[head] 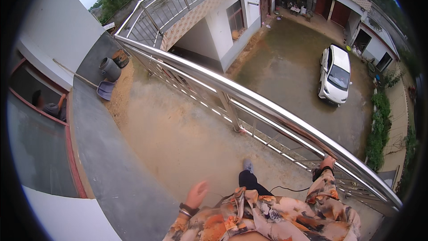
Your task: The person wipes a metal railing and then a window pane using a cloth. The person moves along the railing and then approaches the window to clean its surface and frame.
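My left hand point(197, 192) hangs in the air above the balcony floor point(167, 140), holding nothing, its fingers blurred and extended. Bands circle that wrist. At the stainless steel railing point(220, 83), my right hand point(327, 162) is up against the bars just under the broad top handrail. Its fingers are partly hidden, so whether they grip a bar cannot be told. A black band or device point(317, 174) sits by the right wrist, and a thin black cable point(289, 188) runs near it. One grey shoe point(247, 165) shows on the floor ahead of me.
By the left wall stand a dark plastic bucket point(109, 69), a rusty pail point(120, 59) and a long-handled shovel point(106, 90) beside spread sand point(117, 107). A person point(50, 107) shows in the red-framed window point(68, 147). Below the railing, a white car point(335, 75) stands in the courtyard.
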Demonstrator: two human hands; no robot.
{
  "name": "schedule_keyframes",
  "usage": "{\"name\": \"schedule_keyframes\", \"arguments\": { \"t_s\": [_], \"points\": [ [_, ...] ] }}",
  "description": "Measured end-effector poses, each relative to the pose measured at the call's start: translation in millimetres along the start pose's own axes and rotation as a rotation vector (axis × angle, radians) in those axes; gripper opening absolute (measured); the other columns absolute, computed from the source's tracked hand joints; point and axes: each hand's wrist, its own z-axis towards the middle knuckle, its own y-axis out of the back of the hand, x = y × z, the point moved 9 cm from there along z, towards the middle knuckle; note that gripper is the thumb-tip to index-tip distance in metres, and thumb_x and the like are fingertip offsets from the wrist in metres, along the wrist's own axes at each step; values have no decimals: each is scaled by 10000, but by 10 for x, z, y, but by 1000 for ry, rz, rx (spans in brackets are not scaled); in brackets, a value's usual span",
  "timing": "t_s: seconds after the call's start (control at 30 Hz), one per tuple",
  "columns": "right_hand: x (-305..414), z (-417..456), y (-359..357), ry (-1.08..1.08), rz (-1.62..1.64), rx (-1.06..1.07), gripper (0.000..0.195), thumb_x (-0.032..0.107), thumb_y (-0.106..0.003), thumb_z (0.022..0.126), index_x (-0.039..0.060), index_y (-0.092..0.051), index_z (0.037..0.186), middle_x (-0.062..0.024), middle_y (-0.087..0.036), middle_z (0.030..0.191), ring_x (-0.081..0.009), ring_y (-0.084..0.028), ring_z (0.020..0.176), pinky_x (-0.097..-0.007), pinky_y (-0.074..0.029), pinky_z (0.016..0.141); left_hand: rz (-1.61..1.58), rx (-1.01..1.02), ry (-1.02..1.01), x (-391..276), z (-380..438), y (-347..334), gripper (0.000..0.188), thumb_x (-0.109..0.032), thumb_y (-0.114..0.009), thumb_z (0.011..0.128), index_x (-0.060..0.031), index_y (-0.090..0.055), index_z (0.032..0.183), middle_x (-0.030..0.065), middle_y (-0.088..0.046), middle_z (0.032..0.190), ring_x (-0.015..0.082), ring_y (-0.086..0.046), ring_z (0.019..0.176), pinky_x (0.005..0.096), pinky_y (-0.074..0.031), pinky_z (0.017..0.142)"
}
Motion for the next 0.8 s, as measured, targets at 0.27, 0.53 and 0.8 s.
{"name": "schedule_keyframes", "arguments": {
  "t_s": [0.27, 0.53, 0.8],
  "points": [
    [627, 349, -857, -71, 167, -220, 277, 154, -444, 911, 43, -574, 1128, -225, -587, 1114, -415, -576, 1011, -441, -501, 811, -73, -166, 20, 126, 416, 737, 417, -133, -574, 878, 14, -469, 1254, 138, -595, 1167, 197, -590, 1056, 298, -459, 910],
    [3189, -910, -1465, 487, 53, -29, 474, 19, -509, 765, 99, -354, 1206, -274, -331, 1277, -485, -538, 978, -510, -448, 840, -209, -40, 16, -152, 915, 1031, 411, -103, -543, 904, 15, -433, 1281, 129, -579, 1169, 170, -573, 1048, 284, -454, 901],
    [4531, -1404, -1868, 746, 74, -173, 719, -17, -551, 718, 132, -267, 1361, -289, -155, 1406, -500, -409, 1168, -489, -440, 903, -314, -186, -56, -289, 971, 2407, 403, -43, -512, 902, 3, -426, 1294, 131, -566, 1180, 192, -580, 1040, 289, -449, 909]
  ]
}}
